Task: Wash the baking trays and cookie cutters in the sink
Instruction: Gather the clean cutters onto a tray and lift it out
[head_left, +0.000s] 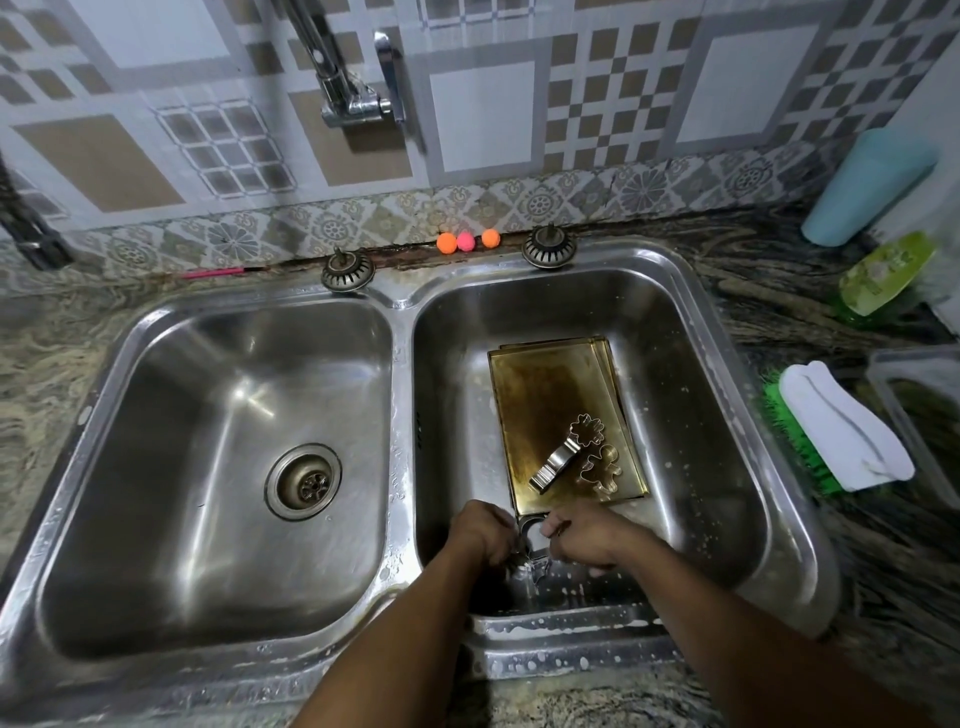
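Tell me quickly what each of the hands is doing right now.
Left hand: gripping a cookie cutter.
Right hand: gripping the same cookie cutter.

Left grip (483, 535) and right grip (587, 540) knuckles-up, close together — both curled inward, forearms (395, 639) converging.

Both forearms bare, skin showing to the frame's bottom edge: left arm (395, 639), right arm (727, 618). Left hand (480, 532) and right hand (587, 540) bare too, ungloved.
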